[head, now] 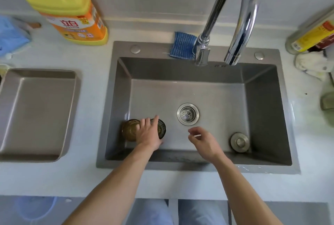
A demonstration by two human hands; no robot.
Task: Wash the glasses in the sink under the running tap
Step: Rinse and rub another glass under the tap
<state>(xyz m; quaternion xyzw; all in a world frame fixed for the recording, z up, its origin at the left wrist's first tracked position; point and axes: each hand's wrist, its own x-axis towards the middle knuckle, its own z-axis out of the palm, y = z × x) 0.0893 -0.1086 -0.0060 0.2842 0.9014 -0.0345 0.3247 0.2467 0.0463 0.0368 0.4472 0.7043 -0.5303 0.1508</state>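
Observation:
Two amber ribbed glasses stand side by side in the near left corner of the grey sink (263,98). My left hand (149,132) reaches over them, fingers spread, covering part of the left glass (129,129) and the right glass (161,128); whether it grips either one is unclear. My right hand (202,140) hovers over the sink floor near the front wall, fingers loosely curled and holding nothing. The chrome tap (235,25) arches over the back of the sink, and no water stream shows from its spout.
A drain strainer (188,114) sits mid-sink and a loose metal plug (240,142) lies at the near right. A grey tray (36,112) lies on the counter to the left, a yellow detergent bottle (68,7) behind it, a blue sponge (182,44) by the tap, a bottle (312,33) and rag at right.

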